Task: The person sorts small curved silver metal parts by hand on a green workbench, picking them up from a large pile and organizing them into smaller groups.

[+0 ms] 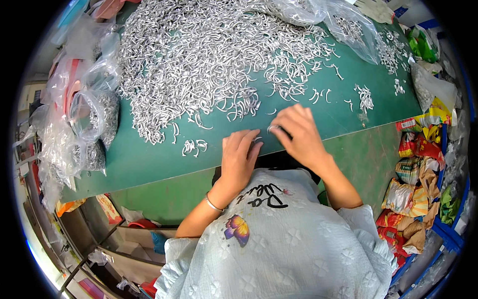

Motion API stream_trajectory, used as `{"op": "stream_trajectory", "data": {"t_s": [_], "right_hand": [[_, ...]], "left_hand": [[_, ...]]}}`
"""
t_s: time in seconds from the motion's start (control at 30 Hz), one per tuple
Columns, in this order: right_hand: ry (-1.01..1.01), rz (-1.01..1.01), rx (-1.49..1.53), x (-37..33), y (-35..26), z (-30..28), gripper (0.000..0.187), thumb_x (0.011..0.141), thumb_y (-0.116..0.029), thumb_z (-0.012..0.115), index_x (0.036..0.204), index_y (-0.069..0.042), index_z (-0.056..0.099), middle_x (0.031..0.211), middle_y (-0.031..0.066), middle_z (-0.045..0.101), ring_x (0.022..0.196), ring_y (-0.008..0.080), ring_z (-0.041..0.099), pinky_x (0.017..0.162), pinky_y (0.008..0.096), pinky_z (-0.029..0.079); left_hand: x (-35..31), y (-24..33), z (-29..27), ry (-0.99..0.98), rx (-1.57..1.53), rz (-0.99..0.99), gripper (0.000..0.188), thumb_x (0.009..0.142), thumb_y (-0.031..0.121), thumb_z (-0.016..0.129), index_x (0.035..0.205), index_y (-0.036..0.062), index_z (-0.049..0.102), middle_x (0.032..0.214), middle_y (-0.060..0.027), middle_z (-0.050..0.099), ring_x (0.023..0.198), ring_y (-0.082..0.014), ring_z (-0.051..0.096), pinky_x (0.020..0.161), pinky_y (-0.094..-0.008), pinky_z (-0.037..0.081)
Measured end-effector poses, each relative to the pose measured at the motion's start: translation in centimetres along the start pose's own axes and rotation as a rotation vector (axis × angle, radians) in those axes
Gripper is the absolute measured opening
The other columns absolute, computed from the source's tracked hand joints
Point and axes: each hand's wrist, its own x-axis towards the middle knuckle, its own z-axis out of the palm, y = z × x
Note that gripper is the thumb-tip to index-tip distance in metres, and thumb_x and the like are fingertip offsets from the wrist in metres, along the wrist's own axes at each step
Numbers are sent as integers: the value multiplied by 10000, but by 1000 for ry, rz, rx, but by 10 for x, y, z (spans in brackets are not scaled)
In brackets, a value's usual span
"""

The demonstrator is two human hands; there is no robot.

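Observation:
Both my hands are at the near edge of a green table [164, 164]. My left hand [238, 157], with a bangle on its wrist, is closed in a pinch on a small curved silvery metal piece [257, 139]. To its right, my right hand [298, 130] pinches a similar curved metal piece [273, 129] between thumb and fingers. Beyond the hands spreads a big heap of such pieces [199, 65]. A small cluster of pieces [194, 147] lies left of my left hand, and another small pile [365, 98] lies to the right.
Clear plastic bags holding metal parts [102, 117] stand along the table's left side. More bags [351, 30] lie at the far right, beside scattered small parts [392, 50]. Colourful packets [406, 197] fill a blue rack on the right. Wooden shelving [132, 251] is at lower left.

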Motion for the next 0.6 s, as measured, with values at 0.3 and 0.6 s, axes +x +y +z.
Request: {"op": "stream_trajectory", "data": {"t_s": [0.3, 0.6], "right_hand": [[1, 57, 20, -7, 8, -2, 104, 793, -79, 710, 874, -64, 647, 864, 50, 578, 856, 254, 527, 735, 380, 381], [27, 30, -42, -17, 1, 12, 107, 783, -75, 715, 874, -65, 660, 856, 54, 557, 841, 258, 523, 722, 373, 380]], "left_hand": [[0, 4, -5, -26, 56, -10, 332, 818, -13, 666, 1143, 33, 615, 1044, -112, 585, 919, -286, 558, 782, -376, 417], [2, 1, 4, 70, 5, -49, 292, 823, -25, 657, 1107, 36, 628, 1010, -119, 587, 863, -296, 562, 760, -366, 437]]}}
